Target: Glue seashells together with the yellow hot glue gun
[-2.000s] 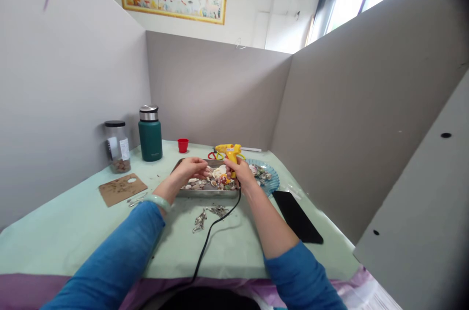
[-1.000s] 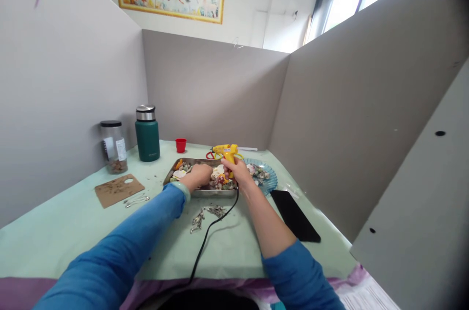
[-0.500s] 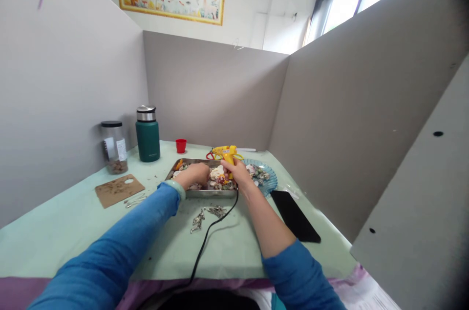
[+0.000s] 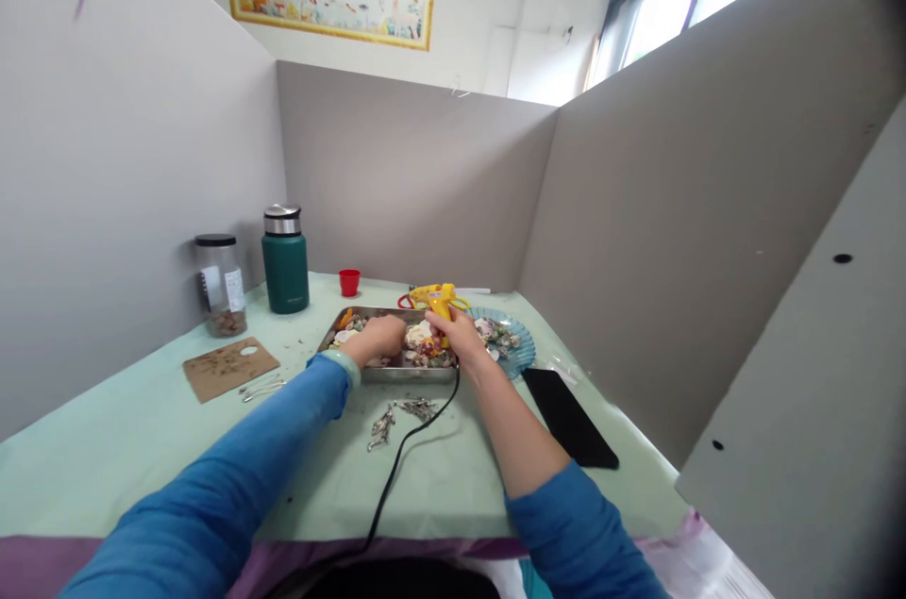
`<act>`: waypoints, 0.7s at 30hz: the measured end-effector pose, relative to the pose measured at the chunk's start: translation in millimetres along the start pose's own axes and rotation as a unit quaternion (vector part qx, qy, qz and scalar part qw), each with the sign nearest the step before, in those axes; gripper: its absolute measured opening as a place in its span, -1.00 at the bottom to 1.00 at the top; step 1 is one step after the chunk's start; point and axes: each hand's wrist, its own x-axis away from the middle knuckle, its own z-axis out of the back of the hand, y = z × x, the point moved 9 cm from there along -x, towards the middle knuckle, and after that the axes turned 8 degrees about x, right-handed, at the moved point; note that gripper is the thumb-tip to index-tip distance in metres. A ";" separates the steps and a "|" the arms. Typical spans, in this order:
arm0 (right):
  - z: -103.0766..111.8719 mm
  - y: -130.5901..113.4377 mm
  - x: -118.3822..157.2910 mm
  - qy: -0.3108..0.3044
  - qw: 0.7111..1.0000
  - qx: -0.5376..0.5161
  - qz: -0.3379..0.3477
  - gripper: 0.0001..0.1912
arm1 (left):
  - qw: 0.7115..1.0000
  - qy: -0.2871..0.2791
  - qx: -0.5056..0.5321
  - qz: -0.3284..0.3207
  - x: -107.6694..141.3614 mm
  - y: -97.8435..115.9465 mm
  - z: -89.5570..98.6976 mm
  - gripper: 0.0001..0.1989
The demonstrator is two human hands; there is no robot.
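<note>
A yellow glue gun (image 4: 440, 301) is gripped in my right hand (image 4: 459, 335), its nozzle pointing left and its black cord trailing toward the table's front edge. My left hand (image 4: 384, 336) reaches down into a metal tray (image 4: 407, 374) of shells and small pieces; its fingers are closed, and what they hold is hidden. White and reddish shells (image 4: 423, 340) lie in the tray between my hands. Just right of my right hand is a blue glass plate (image 4: 524, 349) with more shells.
Small metal pieces (image 4: 382, 427) lie in front of the tray. A brown board (image 4: 230, 370), lidded jar (image 4: 221, 288), green bottle (image 4: 285, 264) and red cup (image 4: 349, 282) stand or lie leftward. A black flat object (image 4: 572, 418) is at right. Grey partitions (image 4: 417, 174) surround the table.
</note>
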 end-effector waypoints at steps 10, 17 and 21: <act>1.0 -4.4 1.1 0.014 0.999 -0.031 0.034 -0.71 | 0.816 0.039 0.575 -0.040 32.7 -25.6 22.5 -0.77; -1.8 -16.8 5.3 0.020 0.996 -0.043 0.075 -0.70 | 0.671 0.036 0.740 -0.023 51.0 -21.7 19.1 -0.83; 3.3 -17.7 2.8 0.028 0.995 -0.031 0.094 -0.72 | 0.725 0.085 0.683 -0.006 48.2 -34.3 18.0 -0.74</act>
